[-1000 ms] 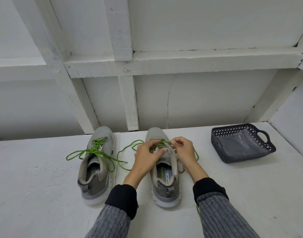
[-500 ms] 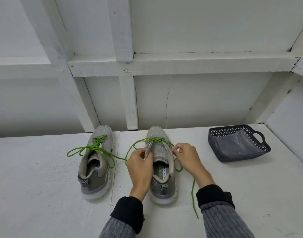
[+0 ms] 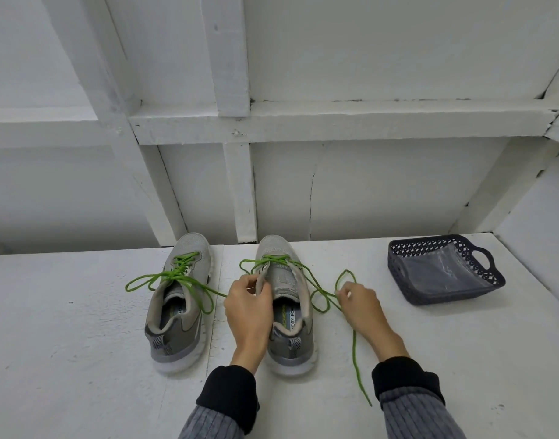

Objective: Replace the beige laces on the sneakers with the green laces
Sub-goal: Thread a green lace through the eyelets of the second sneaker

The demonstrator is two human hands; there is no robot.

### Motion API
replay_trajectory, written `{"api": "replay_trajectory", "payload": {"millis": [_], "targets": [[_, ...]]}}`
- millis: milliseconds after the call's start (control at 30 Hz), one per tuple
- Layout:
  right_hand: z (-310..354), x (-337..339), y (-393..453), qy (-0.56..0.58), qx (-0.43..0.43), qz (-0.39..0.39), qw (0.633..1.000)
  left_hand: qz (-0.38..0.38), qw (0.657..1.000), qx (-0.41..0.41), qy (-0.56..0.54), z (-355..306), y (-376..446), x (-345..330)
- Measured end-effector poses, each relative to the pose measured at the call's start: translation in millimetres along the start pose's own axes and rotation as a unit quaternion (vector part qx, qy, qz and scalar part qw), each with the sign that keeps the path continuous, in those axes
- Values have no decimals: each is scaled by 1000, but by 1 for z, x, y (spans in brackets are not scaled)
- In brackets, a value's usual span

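**Inspector:** Your left hand (image 3: 249,307) is curled round the near-side collar of the right sneaker (image 3: 284,299), thumb and fingers gripping the grey upper beside the tongue. The shoe sits directly under and ahead of that hand, heel toward you, on the white counter (image 3: 82,359).

**Operator:** And the lace?

**Inspector:** Your right hand (image 3: 362,304) pinches the green lace (image 3: 319,291) between thumb and fingertips, just to the right of the same shoe. From the pinch, one run leads back left to the upper eyelets; a loop stands just beyond your fingers; the free end trails down past your wrist toward your sleeve.

**Operator:** The other shoe?

**Inspector:** The left sneaker (image 3: 180,302) stands just left of your left hand, not touched. Its green lace (image 3: 173,275) is threaded, ends lying loose across the counter, one reaching close to your left knuckles. A dark basket (image 3: 493,282) sits well to the right of your right hand, tilted, with clear plastic inside.
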State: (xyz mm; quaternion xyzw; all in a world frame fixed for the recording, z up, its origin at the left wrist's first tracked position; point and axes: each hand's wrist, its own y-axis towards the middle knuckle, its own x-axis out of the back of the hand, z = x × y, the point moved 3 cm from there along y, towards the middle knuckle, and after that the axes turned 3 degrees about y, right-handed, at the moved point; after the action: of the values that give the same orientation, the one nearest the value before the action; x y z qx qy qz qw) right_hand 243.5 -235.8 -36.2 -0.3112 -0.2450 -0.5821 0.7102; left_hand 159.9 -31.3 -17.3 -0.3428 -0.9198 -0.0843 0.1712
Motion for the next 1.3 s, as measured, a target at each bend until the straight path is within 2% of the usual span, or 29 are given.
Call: {"api": "replay_trajectory", "payload": {"millis": [100, 200, 300, 533, 600, 667, 767, 900, 933, 967, 1000, 1033, 1100, 1167, 1233, 1300], "targets": [[0, -6, -2, -4, 6, -17, 1000, 5, 1000, -8, -5, 1, 1, 0], [22, -6, 5, 28, 106, -40, 993, 7, 1000, -13, -8, 1, 2, -1], [47, -6, 15, 50, 155, -72, 984, 10, 1000, -16, -17, 3, 3, -3], [68, -34, 31, -1, 125, -18, 992, 9, 1000, -22, -18, 5, 4, -3], [68, -35, 30, 28, 119, -15, 992, 2, 1000, -24, -15, 5, 4, -3], [69, -28, 27, 117, 128, -26, 985, 1, 1000, -19, -12, 6, 5, -4], [84, -2, 14, 308, 124, -66, 941, 1, 1000, -15, -9, 7, 5, -5], [103, 37, 0, 534, 173, -74, 824, 2, 1000, -13, -15, 5, 3, -5], [104, 43, -1, 570, 172, -64, 801, 3, 1000, -14, -15, 4, 2, -5], [104, 45, 0, 581, 159, -56, 796, 2, 1000, -15, -15, 4, 2, -4], [101, 44, 2, 566, 135, -52, 812, 1, 1000, -15, -15, 4, 2, -4], [97, 40, 5, 523, 104, -50, 845, 1, 1000, -13, -16, 4, 2, -4], [87, 24, 13, 374, 60, -31, 925, 1, 1000, -8, -16, 5, 2, -4], [74, 4, 18, 201, 69, 12, 977, 2, 1000, -7, -15, 5, 2, -4], [64, -13, 19, 105, 82, 42, 990, 3, 1000, -5, -15, 4, 2, -4], [63, -16, 17, 85, 72, 32, 993, 1, 1000, 0, -14, 4, 2, -4]]}}
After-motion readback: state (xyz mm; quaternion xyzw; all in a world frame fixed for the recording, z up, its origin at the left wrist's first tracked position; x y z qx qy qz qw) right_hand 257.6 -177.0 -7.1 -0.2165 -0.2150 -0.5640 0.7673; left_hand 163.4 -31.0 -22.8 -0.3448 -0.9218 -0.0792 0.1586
